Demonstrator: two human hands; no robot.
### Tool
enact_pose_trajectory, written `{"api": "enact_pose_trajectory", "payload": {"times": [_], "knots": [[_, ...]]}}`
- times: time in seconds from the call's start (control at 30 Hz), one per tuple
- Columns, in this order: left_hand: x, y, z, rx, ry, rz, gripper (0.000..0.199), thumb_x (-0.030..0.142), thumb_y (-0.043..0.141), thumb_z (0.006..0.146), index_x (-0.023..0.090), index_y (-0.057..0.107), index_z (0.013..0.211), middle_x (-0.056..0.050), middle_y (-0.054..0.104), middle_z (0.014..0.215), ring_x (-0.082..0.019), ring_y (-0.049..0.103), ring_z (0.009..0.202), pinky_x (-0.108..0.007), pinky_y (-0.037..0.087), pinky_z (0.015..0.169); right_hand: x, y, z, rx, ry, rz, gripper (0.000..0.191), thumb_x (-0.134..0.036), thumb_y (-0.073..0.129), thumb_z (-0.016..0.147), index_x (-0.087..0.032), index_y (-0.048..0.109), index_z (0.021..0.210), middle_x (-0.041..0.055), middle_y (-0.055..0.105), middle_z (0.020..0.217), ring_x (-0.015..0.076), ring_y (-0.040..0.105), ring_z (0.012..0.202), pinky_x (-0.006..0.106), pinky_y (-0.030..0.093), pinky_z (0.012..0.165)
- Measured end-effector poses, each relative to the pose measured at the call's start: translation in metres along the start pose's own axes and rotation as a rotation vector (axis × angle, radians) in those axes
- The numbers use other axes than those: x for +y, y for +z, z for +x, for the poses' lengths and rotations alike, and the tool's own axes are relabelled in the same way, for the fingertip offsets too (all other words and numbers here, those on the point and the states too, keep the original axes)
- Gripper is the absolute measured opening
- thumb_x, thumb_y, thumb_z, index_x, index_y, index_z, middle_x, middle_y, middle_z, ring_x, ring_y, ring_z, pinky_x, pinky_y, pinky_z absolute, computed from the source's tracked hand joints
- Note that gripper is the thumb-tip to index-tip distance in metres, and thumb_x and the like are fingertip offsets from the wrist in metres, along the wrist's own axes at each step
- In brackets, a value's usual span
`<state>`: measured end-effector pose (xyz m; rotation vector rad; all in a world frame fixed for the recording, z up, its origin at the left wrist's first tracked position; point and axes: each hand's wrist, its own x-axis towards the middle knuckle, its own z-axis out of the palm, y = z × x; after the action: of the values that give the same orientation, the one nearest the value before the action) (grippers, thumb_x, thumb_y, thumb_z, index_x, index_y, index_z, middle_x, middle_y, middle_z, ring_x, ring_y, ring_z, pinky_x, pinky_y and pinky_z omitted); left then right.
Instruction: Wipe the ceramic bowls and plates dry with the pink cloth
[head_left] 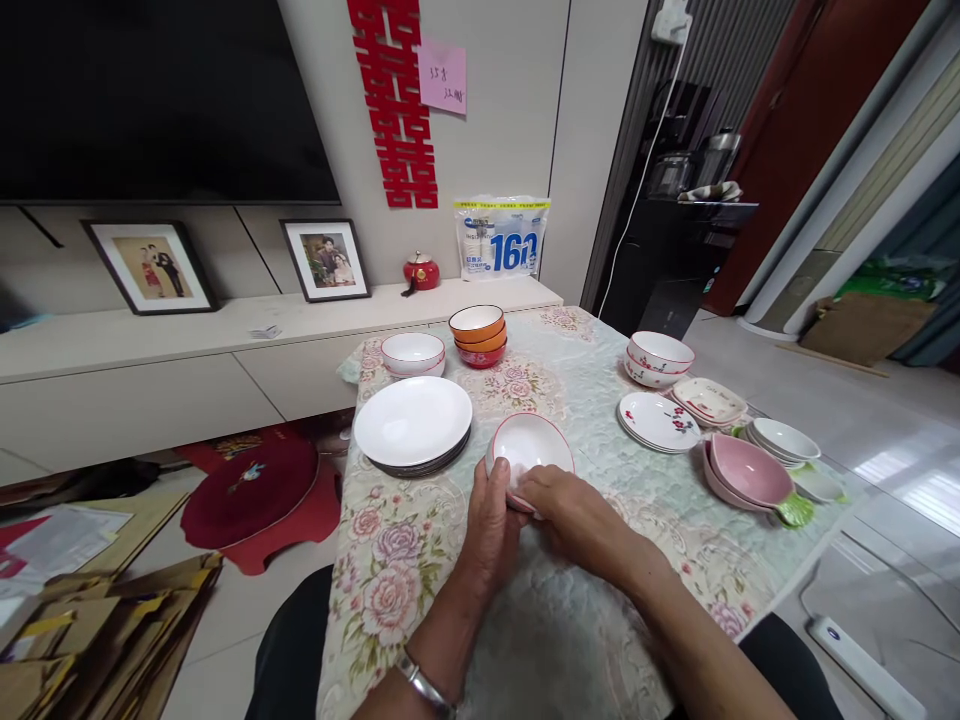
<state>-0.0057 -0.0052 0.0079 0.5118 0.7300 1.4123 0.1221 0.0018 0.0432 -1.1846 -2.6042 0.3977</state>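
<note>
A small white bowl with a thin red rim (536, 445) is held over the middle of the cloth-covered table. My left hand (491, 515) grips its left side, thumb over the rim and wrist in a silver bracelet. My right hand (562, 505) is closed at the bowl's near right edge, its fingers at the rim; whether they pinch anything besides the bowl is hidden. Left of the bowl lies a stack of large white plates (412, 422). Behind stand stacked white bowls (412, 352) and a stack of orange and red bowls (478, 325).
On the table's right are white bowls with red rims (660, 352), small flowered plates (658, 420), square dishes (709, 400), pink bowls (750, 472) and small white bowls (785, 440). A red stool (285, 520) stands left; a low cabinet (150, 395) runs behind.
</note>
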Motion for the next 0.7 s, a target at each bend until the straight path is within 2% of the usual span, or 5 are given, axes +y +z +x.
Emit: {"api": "enact_pose_trajectory", "payload": {"times": [0.13, 0.3, 0.37, 0.5, 0.7], "knots": [[0.000, 0.001, 0.000, -0.029, -0.003, 0.050, 0.054, 0.047, 0.065, 0.083, 0.024, 0.048, 0.128, -0.009, 0.064, 0.113, -0.026, 0.064, 0.102, -0.038, 0.052, 0.083, 0.006, -0.004, -0.004, -0.014, 0.050, -0.111, 0.022, -0.001, 0.048, 0.085, -0.018, 0.062, 0.086, 0.0054, 0.065, 0.091, 0.0197, 0.058, 0.088, 0.032, 0.039, 0.080], [-0.005, 0.004, -0.002, -0.015, 0.059, 0.028, 0.071, 0.043, 0.072, 0.079, 0.027, 0.038, 0.139, -0.011, 0.059, 0.128, -0.026, 0.059, 0.115, -0.037, 0.045, 0.097, -0.013, 0.001, 0.000, 0.153, 0.163, 0.200, 0.011, -0.010, 0.052, 0.085, -0.018, 0.057, 0.092, 0.0040, 0.065, 0.090, 0.0170, 0.058, 0.080, 0.027, 0.041, 0.070], [-0.005, 0.003, -0.001, -0.011, 0.085, 0.024, 0.071, 0.044, 0.071, 0.080, 0.027, 0.037, 0.140, -0.010, 0.060, 0.126, -0.025, 0.060, 0.114, -0.037, 0.045, 0.098, -0.017, 0.002, 0.003, 0.211, 0.123, 0.298, 0.010, -0.012, 0.051, 0.086, -0.018, 0.054, 0.094, 0.0049, 0.063, 0.093, 0.0172, 0.057, 0.083, 0.027, 0.043, 0.072], [0.001, -0.001, 0.001, 0.011, 0.099, 0.057, 0.057, 0.049, 0.065, 0.083, 0.023, 0.048, 0.131, -0.009, 0.065, 0.108, -0.025, 0.064, 0.099, -0.036, 0.049, 0.088, -0.010, -0.003, 0.003, 0.086, -0.091, 0.252, 0.031, -0.001, 0.047, 0.080, -0.019, 0.055, 0.103, 0.0063, 0.062, 0.107, 0.0187, 0.055, 0.098, 0.030, 0.044, 0.085], [0.001, -0.001, 0.004, -0.027, 0.070, 0.020, 0.061, 0.045, 0.065, 0.084, 0.024, 0.041, 0.136, -0.009, 0.066, 0.107, -0.025, 0.064, 0.102, -0.037, 0.050, 0.088, -0.001, -0.003, -0.003, 0.014, 0.013, -0.011, 0.030, 0.003, 0.047, 0.074, -0.019, 0.059, 0.090, 0.0054, 0.064, 0.095, 0.0187, 0.056, 0.089, 0.030, 0.041, 0.078]]}}
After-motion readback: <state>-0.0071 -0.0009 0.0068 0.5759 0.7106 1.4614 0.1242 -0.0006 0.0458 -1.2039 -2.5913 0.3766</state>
